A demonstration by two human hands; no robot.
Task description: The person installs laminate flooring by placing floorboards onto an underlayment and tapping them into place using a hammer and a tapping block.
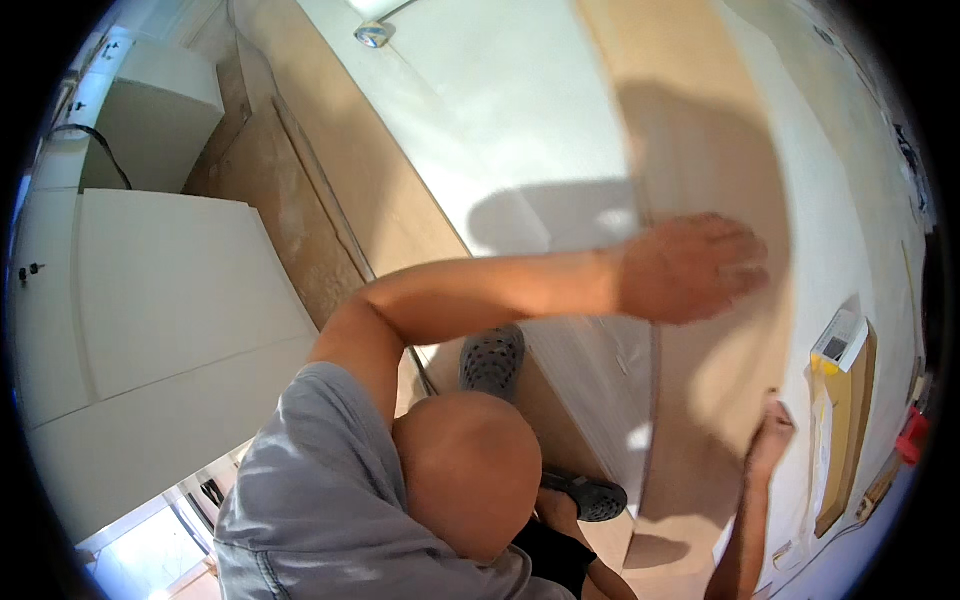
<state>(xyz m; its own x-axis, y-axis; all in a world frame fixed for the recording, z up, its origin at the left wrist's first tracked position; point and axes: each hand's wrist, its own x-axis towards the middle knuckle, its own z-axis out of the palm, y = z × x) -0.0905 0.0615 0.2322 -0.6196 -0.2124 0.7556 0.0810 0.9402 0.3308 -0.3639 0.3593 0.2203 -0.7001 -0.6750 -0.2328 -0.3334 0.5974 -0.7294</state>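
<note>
My left hand [690,268] is spread open, palm down and slightly blurred, over a long light-brown wooden strip [705,150]; whether it touches the surface is unclear. My right hand [774,436] has its fingers closed at the strip's right edge, lower in the view; what they may hold is too small to make out. A white sheet surface [520,120] borders the strip on the left, and another pale surface [820,200] lies along its right. My knee [468,460] is bent beneath my left arm, with grey perforated clogs [492,362] on my feet.
White cabinet units [180,290] with a black cable stand at the left, beside a dusty brown floor [300,200] with long thin lines. A tape roll [372,34] sits at the top. At right lie a cardboard piece with a white package [838,342] and a red object [910,432].
</note>
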